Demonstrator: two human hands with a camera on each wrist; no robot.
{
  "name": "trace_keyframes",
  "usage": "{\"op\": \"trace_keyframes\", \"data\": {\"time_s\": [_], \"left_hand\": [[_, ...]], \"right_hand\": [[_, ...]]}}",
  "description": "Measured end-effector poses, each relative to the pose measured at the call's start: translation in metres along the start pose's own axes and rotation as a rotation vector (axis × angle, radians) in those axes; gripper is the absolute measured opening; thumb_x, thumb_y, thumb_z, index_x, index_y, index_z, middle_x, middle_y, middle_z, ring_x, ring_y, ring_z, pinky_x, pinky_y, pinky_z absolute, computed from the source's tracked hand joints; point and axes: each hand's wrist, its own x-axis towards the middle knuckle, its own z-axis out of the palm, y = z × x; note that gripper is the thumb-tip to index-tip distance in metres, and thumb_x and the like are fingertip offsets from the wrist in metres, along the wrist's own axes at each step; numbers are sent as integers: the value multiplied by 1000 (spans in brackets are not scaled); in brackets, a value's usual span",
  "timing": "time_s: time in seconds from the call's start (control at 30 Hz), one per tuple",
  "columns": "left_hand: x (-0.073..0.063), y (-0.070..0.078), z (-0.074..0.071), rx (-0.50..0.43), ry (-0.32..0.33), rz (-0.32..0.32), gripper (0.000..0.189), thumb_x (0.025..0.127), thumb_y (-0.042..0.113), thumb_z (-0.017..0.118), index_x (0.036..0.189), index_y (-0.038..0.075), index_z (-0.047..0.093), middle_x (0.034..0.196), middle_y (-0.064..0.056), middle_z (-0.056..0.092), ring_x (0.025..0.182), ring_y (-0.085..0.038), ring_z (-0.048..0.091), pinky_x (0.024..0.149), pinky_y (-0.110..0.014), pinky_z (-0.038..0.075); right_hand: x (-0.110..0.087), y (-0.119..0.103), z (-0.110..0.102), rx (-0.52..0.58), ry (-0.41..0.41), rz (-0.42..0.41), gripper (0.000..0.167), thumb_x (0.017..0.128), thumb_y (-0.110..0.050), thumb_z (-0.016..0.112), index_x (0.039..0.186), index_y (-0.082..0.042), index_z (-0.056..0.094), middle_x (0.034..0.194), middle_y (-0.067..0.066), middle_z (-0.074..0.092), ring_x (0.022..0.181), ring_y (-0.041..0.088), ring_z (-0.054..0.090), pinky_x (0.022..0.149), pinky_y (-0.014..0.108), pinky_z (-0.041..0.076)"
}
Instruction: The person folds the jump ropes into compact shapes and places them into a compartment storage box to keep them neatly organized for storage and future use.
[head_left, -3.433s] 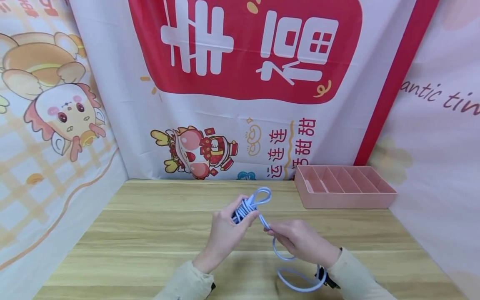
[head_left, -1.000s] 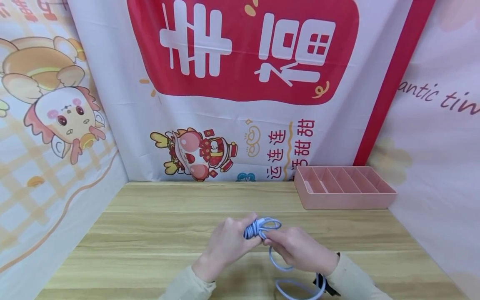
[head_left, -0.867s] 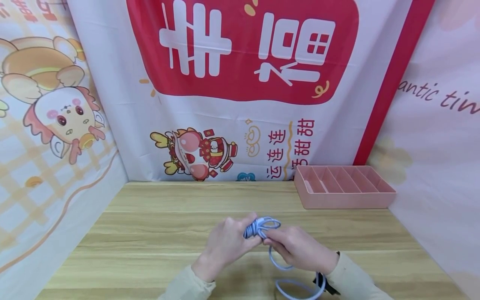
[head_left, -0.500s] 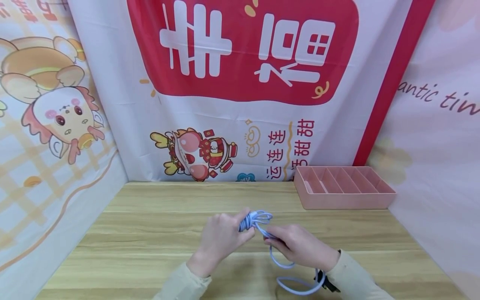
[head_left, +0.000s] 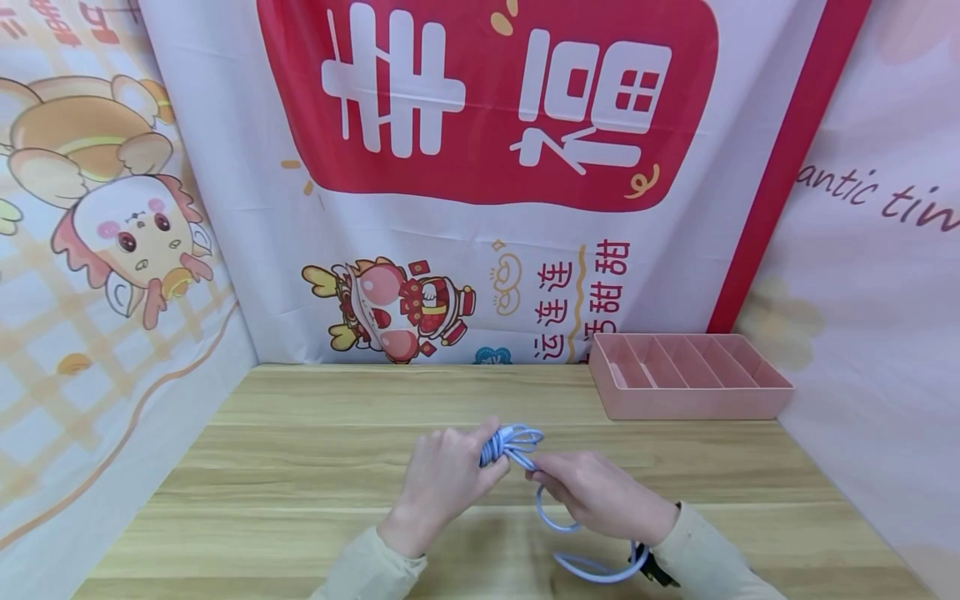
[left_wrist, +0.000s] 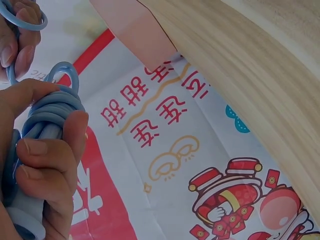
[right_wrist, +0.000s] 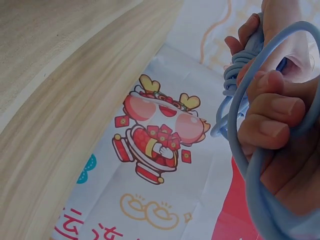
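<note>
My left hand (head_left: 444,479) grips a tightly wound bundle of light blue cord (head_left: 493,448) above the table. In the left wrist view, its curled fingers press the stacked coils (left_wrist: 52,112), and a thicker pale blue piece (left_wrist: 30,212) shows below them in the palm. Small loops stick out of the bundle's right end. Just to the right, my right hand (head_left: 600,492) pinches the cord leading from the bundle. A loose length of cord (head_left: 600,575) hangs in a curve below the right hand and passes by its wrist; in the right wrist view this cord (right_wrist: 240,120) arcs close before the fingers.
A pink divided box (head_left: 697,404) with several narrow compartments stands at the table's back right corner. Printed cloths (head_left: 525,225) hang behind and at both sides of the wooden table (head_left: 300,467). A black strap (head_left: 660,571) is on the right wrist.
The left hand with the bundle has come lower since the oldest frame, then shifted slightly left, away from the right hand. The right hand has stayed nearly in place, still pinching the cord.
</note>
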Motion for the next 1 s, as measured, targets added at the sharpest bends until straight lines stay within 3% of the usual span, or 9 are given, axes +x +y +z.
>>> {"op": "trace_keyframes", "data": {"time_s": [0.23, 0.37, 0.6, 0.8, 1.0], "left_hand": [[0, 2, 3, -11, -34, -17, 24, 83, 34, 76, 90, 17, 60, 52, 15, 28, 42, -1, 26, 36, -17, 18], [-1, 3, 5, -23, -46, -25, 29, 82, 36, 79, 95, 17, 62, 53, 14, 32, 42, -4, 31, 36, -18, 22], [-4, 8, 9, -12, -32, 0, 35, 78, 46, 81, 92, 20, 63, 53, 11, 41, 43, -7, 37, 37, -22, 27], [-6, 10, 11, 24, 15, 41, 32, 80, 44, 79, 92, 19, 62, 50, 11, 36, 41, -6, 36, 35, -22, 27], [-5, 7, 11, 53, 46, 93, 33, 80, 44, 78, 90, 18, 59, 48, 12, 32, 40, -3, 31, 35, -20, 22]], "right_hand": [[-2, 0, 1, 0, -21, 26, 19, 97, 1, 58, 113, -8, 62, 102, -2, 70, 93, 7, 65, 78, 23, 53], [-1, -1, 3, -21, 7, -14, 21, 95, 3, 60, 113, -9, 62, 101, -4, 69, 92, 8, 66, 78, 21, 53], [1, -9, 8, -98, 87, -177, 15, 95, -3, 62, 108, -10, 59, 91, -6, 65, 80, 2, 61, 70, 14, 50], [1, -10, 9, -73, 81, -155, 15, 99, -8, 59, 114, -8, 61, 91, -6, 65, 78, 1, 59, 69, 15, 49], [1, -6, 0, -48, 68, -170, 5, 99, -8, 59, 102, -10, 62, 85, -8, 60, 72, -2, 53, 64, 12, 46]]}}
